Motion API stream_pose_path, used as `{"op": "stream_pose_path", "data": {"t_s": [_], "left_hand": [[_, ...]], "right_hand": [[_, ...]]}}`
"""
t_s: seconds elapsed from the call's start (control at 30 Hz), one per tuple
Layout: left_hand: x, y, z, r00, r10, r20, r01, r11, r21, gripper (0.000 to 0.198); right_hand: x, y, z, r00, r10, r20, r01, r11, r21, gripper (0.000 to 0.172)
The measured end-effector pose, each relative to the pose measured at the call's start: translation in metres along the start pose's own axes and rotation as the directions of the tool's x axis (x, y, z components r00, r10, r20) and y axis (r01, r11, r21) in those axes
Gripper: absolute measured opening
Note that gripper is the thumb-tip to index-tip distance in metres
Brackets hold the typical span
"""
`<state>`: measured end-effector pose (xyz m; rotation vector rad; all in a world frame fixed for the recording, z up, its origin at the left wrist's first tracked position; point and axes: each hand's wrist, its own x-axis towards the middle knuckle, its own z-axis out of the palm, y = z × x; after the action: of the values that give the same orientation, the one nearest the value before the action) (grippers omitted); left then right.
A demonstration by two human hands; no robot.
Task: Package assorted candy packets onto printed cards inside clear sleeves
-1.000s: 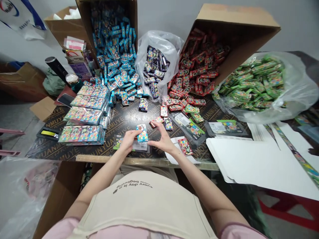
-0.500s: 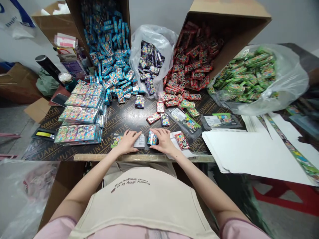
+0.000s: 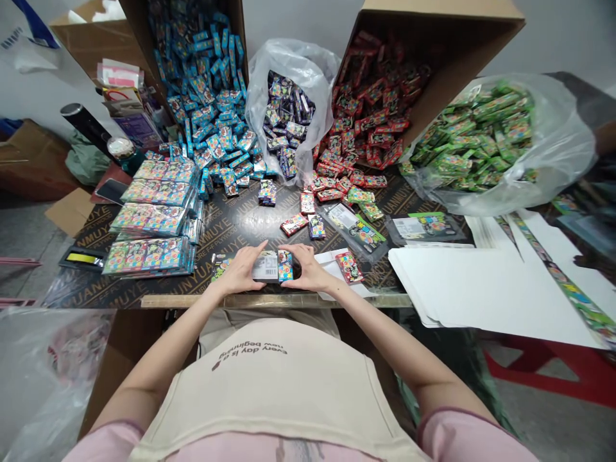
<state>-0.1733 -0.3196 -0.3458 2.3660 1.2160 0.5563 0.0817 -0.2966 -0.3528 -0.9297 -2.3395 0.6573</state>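
Observation:
My left hand [image 3: 239, 269] lies over a flat plastic packet with a printed card [image 3: 265, 267]. Its thumb and fingers span the packet's near and far edges. In my right hand [image 3: 308, 270] is a small blue printed box [image 3: 285, 265], held between thumb and fingers against the packet's right end. Just right of this hand, a red printed box [image 3: 349, 266] rests on white paper [image 3: 330, 258]. Beyond the hands are a dark purple box [image 3: 316, 226] and a red box [image 3: 293, 224], lying close together.
Blue boxes [image 3: 226, 138] spill from a carton, red boxes [image 3: 356, 141] from another. Clear bags hold purple boxes [image 3: 289, 122] and green packs [image 3: 481, 135]. Filled packets are stacked [image 3: 149, 256] at left. White sheets [image 3: 443, 276] overhang the table's front edge at right.
The blue box has shifted left against the packet and now stands straighter, with my right hand on its right side. My left hand's fingers have drawn into a curve around the packet.

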Motion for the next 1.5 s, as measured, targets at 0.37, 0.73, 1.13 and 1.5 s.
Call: {"op": "stream_pose_path", "data": {"t_s": [0.37,0.73,1.13,1.5], "left_hand": [[0.000,-0.015,0.000,0.986,-0.139,-0.091,0.141,0.990,0.011,0.110],[0.008,-0.010,0.011,0.961,-0.243,-0.129,0.245,0.970,-0.001,0.078],[0.014,0.002,-0.001,0.984,-0.175,0.025,0.170,0.976,0.137,0.113],[0.001,0.002,0.002,0.998,-0.062,-0.031,0.062,0.998,0.009,0.117]], "right_hand": [[0.026,0.019,-0.020,0.979,0.140,-0.146,-0.148,0.988,-0.043,0.064],[0.029,0.061,-0.056,0.965,0.202,-0.168,-0.229,0.959,-0.165,0.078],[0.021,0.006,-0.028,1.000,0.014,-0.018,-0.020,0.924,-0.382,0.088],[0.021,-0.001,-0.006,0.983,-0.128,0.134,0.165,0.935,-0.315,0.072]]}}
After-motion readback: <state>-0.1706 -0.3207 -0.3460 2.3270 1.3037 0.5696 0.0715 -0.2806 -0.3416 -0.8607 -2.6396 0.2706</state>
